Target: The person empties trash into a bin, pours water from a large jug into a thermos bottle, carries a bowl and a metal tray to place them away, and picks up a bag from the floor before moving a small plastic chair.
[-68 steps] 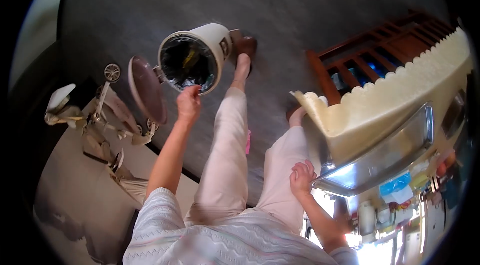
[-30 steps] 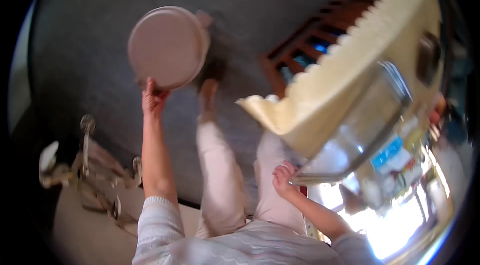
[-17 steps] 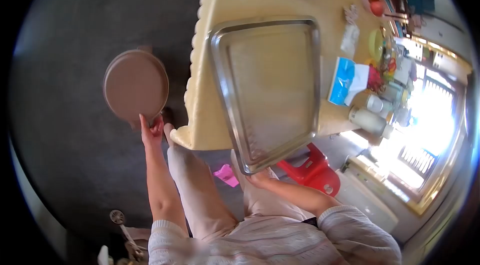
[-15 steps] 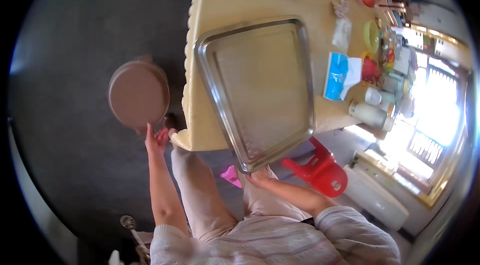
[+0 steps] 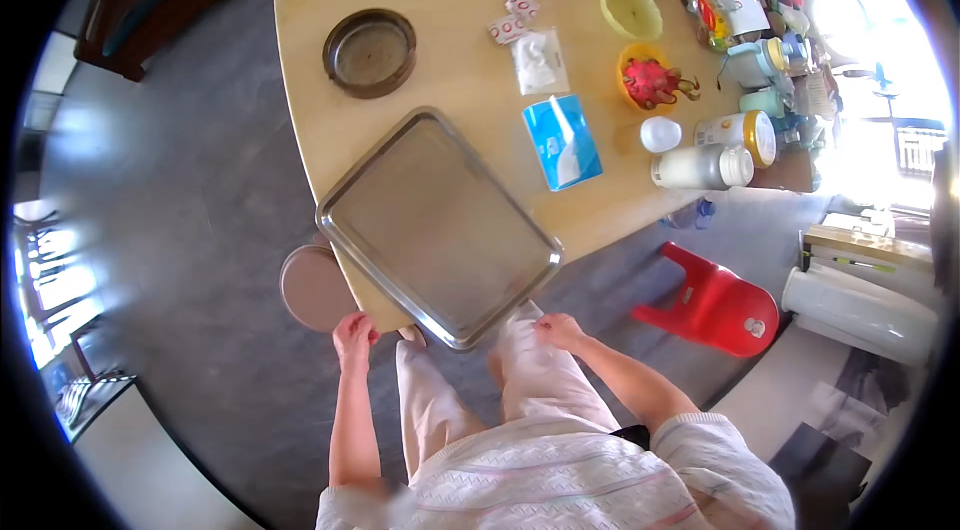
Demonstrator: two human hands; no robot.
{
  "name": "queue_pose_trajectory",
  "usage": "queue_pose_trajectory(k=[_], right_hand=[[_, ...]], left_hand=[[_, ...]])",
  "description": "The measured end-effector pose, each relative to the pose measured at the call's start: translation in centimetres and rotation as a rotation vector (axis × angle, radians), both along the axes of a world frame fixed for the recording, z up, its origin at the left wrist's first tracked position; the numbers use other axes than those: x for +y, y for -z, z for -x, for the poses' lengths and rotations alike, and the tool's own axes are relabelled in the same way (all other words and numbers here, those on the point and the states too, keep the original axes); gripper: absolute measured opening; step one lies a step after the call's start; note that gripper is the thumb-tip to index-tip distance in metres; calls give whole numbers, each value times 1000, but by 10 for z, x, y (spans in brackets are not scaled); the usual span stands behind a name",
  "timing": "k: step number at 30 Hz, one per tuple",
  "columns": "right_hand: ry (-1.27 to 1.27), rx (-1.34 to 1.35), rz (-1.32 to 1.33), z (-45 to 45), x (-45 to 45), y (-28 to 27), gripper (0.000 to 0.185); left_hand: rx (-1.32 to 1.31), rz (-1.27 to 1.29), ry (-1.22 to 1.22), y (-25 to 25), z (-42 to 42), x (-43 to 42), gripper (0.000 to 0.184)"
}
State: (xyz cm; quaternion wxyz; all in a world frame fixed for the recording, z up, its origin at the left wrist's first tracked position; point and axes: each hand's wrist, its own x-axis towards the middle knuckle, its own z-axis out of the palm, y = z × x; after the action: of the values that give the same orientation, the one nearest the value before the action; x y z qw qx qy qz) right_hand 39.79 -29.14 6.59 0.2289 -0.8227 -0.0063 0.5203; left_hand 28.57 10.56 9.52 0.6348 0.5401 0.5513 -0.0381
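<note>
A shallow rectangular metal tray (image 5: 440, 220) lies at an angle on the table's near corner, its front edge overhanging. My left hand (image 5: 355, 338) is beside that corner with fingers curled in and nothing visible in them. Just beyond it, a round brown flat-topped object (image 5: 318, 288), perhaps a stool, is low by the floor, partly hidden by the table and tray. My right hand (image 5: 560, 332) hovers by my right thigh, just right of the tray's near edge, its fingers curled and holding nothing I can see.
On the table (image 5: 460, 40) are a round dark pan (image 5: 370, 52), a blue tissue pack (image 5: 562, 142), a dragon fruit (image 5: 652, 83) in a yellow bowl, a green bowl (image 5: 632, 10) and several jars and bottles. A red plastic chair (image 5: 715, 305) stands on the floor at right.
My left hand has let go of the brown round object. My right hand has come away from the tray's near corner. The view has turned, showing more of the table.
</note>
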Motion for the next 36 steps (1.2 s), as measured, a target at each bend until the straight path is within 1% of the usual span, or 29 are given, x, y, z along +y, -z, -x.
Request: queue_pose_trajectory(k=[2, 3, 6, 7, 10, 14, 18, 23, 26, 27, 29, 30, 32, 34, 36], right_hand=[[11, 26, -32, -22, -24, -15, 23], [0, 2, -45, -34, -32, -18, 22], [16, -62, -49, -68, -68, -25, 21], [34, -66, -49, -80, -78, -27, 20], [102, -96, -19, -100, -119, -24, 20], [250, -116, 25, -112, -159, -31, 19], [319, -168, 14, -118, -173, -53, 19], [393, -247, -17, -120, -186, -87, 18], [404, -258, -5, -115, -202, -79, 18], [285, -326, 47, -115, -205, -80, 19], [207, -304, 26, -118, -215, -81, 19], [168, -295, 14, -123, -221, -83, 20], [168, -322, 9, -141, -237, -86, 19], [166, -336, 2, -161, -258, -87, 19], [180, -483, -73, -177, -289, -75, 18]], left_hand=[[22, -112, 130, 8, -19, -25, 13], [55, -170, 160, -1, -39, -35, 11], [-91, -89, 81, -11, -94, -69, 12], [-60, -163, 145, -13, -111, -82, 11], [-70, -136, 257, -24, -158, -123, 11], [-175, -137, 507, -38, -195, -167, 13], [-152, -166, 745, -53, -220, -196, 14], [-130, -225, 957, -45, -231, -218, 16], [-132, -212, 1011, -35, -229, -223, 15], [-110, -238, 1052, -38, -228, -224, 15], [-79, -293, 1125, -46, -233, -230, 14], [-73, -329, 1142, -47, -235, -232, 14], [-56, -394, 1181, -46, -238, -238, 14], [-29, -322, 1059, -60, -255, -249, 13], [-35, -279, 917, -81, -280, -260, 13]])
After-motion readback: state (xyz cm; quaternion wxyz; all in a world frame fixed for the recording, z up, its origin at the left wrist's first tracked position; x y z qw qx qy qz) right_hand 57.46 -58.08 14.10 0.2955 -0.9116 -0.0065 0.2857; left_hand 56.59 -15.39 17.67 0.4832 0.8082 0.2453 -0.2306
